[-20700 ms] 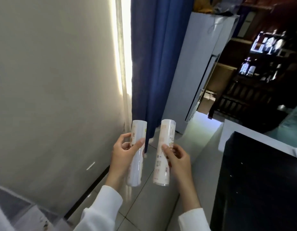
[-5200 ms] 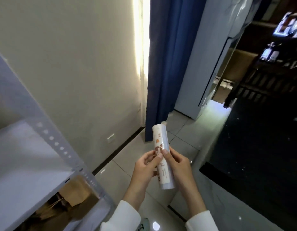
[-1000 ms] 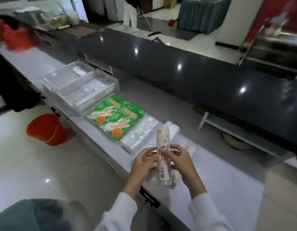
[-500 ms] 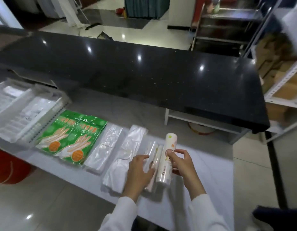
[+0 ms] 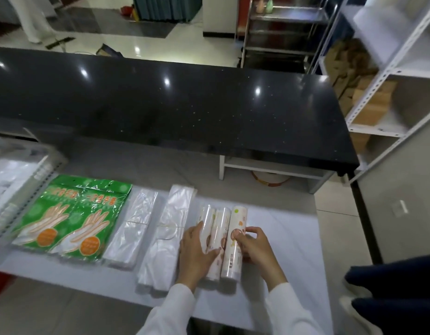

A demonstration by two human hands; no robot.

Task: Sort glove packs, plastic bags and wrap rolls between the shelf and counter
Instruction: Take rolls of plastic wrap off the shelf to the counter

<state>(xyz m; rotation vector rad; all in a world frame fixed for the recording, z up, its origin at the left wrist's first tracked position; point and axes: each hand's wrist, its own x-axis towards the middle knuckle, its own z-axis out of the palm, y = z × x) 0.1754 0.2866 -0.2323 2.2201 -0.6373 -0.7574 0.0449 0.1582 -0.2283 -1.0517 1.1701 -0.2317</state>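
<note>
While three wrap rolls lie side by side on the near white counter (image 5: 276, 228), both hands work at them: the left hand (image 5: 197, 253) lies flat with its fingers straight and spread over the left roll (image 5: 205, 220) and the middle roll (image 5: 220, 224), pressing down on them, its thumb reaching across toward the right roll (image 5: 234, 243). The right hand (image 5: 256, 247) grips that right roll from its right side, fingers curled against it and fingertips (image 5: 240, 234) pinching at the printed label. All three rolls point away from the person and touch one another. Just left of them lie two flat stacks of clear plastic bags, one (image 5: 170, 235) partly under the left hand's edge and another (image 5: 134, 228) beside it. Further left, two green glove packs (image 5: 71, 218) printed with hand shapes lie side by side, slightly overlapping. At the far left edge sits a white slatted tray (image 5: 37, 180) holding pale, blurred packets that cannot be made out. Beyond the white counter runs a raised black glossy countertop (image 5: 173, 105). At the far right stands a white metal shelf (image 5: 390, 76) with brown paper bags (image 5: 359, 76) on its levels.
</note>
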